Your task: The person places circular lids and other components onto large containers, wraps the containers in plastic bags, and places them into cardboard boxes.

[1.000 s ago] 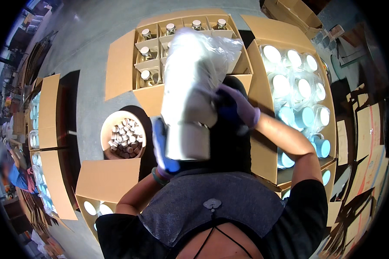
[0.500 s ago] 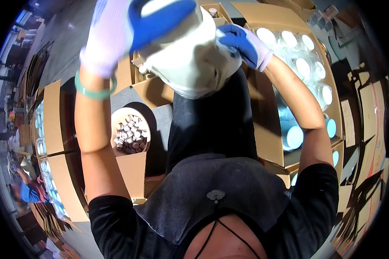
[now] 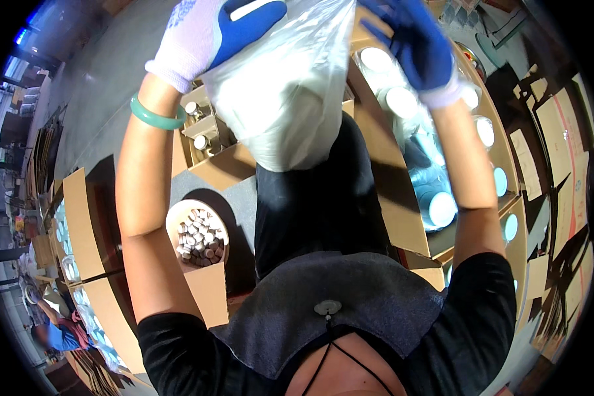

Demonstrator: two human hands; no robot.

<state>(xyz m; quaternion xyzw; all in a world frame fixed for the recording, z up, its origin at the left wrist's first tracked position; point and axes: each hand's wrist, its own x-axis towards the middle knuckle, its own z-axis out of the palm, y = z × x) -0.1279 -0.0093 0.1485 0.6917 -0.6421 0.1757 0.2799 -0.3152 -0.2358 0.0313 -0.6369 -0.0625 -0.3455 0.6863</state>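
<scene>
So I've got both arms up with a clear plastic bag (image 3: pixel 290 99) full of something white held high in front of me, up at 12 o'clock. My left hand (image 3: pixel 208 33), white knit glove with the blue palm, is clamped on the bag's top corner at about 11 o'clock. My right hand (image 3: pixel 409 43), all blue from this side, is on the other top edge at 1 o'clock; it looks like it's pinching the plastic, but the fingers are half out of view so I can't swear to how tight. Green bangle (image 3: pixel 155 115) on my left wrist, for reference.

Where things stand, as far as I can judge: the bag is in the air, not set down or emptied anywhere. Below it at 11 o'clock is an open cardboard box with dividers (image 3: pixel 208 142), and a few capped bottles (image 3: pixel 201 142) already sit in the cells I can see. Over at 2 to 3 o'clock there's a big carton of clear jars (image 3: pixel 435 198) wrapped in plastic, looks pretty full. At 9 o'clock a round tub of small caps (image 3: pixel 198 234) sits on another box, well stocked. So packing seems partway, with plenty left.
</scene>
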